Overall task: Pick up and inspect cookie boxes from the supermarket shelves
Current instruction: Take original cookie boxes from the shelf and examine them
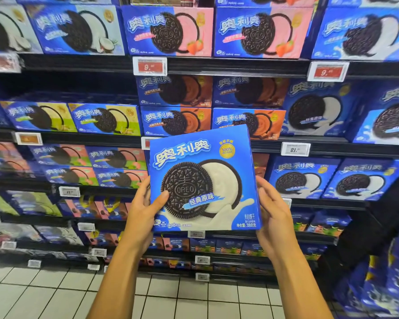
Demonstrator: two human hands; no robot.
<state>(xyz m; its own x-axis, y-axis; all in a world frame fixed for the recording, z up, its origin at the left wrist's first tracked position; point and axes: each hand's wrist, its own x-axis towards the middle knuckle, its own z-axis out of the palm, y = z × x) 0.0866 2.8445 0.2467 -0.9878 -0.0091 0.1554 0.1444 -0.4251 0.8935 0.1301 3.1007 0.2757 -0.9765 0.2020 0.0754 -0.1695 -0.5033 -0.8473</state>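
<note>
Head view: blue cookie box (203, 180) held upright before the shelves (217, 67), front facing the camera. Print reads "OREO", "100%", "388" (Chinese lettering above). Left hand (141, 210) grips its left edge, thumb across the front; right hand (274, 212) clasps the right edge. Shelf price tag (295, 149) reads "21."

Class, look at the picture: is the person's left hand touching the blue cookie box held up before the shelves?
Touching. The head view shows the left hand gripping the cookie box at its left edge, thumb lying across the printed front.
</note>
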